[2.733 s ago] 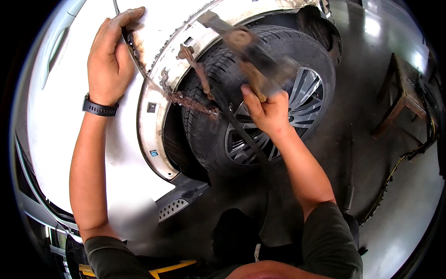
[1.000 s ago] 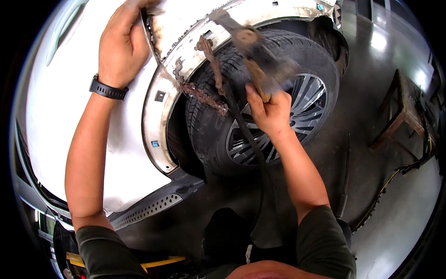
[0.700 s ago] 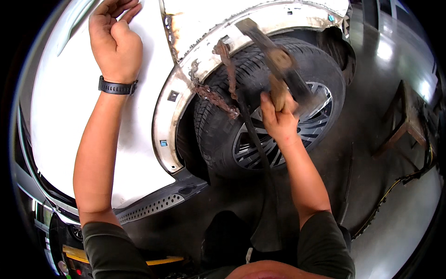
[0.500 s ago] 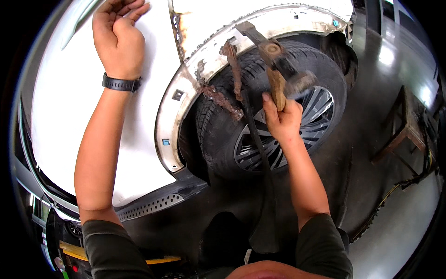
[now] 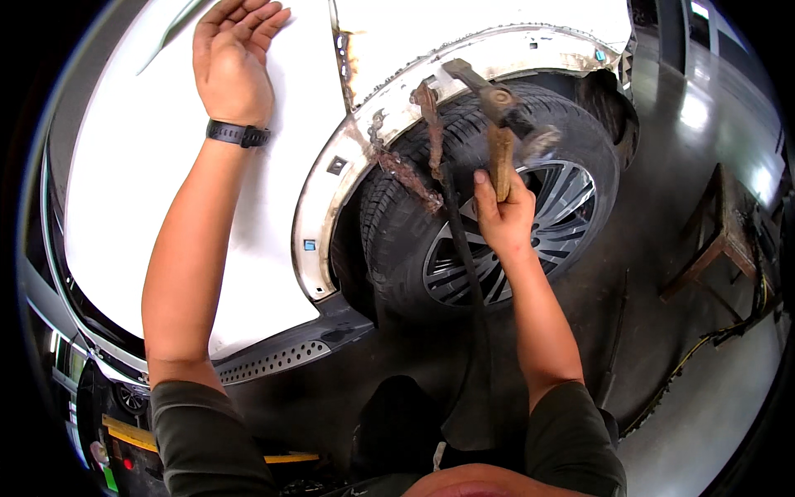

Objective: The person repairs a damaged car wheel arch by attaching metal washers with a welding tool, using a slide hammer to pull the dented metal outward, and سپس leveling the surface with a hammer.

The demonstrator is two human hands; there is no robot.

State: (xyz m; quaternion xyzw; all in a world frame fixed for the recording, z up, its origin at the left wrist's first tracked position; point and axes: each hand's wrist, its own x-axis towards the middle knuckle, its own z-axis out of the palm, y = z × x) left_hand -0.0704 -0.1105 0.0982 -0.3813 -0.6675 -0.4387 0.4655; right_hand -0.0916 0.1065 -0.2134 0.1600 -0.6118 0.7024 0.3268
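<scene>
Gripping a hammer (image 5: 501,124), right hand (image 5: 503,217) nears rusty arch (image 5: 389,116); left hand (image 5: 232,58) released on panel (image 5: 166,166).

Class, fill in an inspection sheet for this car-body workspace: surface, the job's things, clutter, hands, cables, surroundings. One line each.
Surface: white car body panel; bare, rusty wheel arch edge.
Job's things: hammer with wooden handle; rusty metal strip hanging at the arch; tyre and alloy wheel.
Clutter: nothing seen.
Hands: left hand flat on the panel, fingers out, black wristband; right hand gripping the hammer handle.
Cables: yellow-and-black cable on the floor.
Surroundings: grey concrete floor; wooden stand to the right.
</scene>
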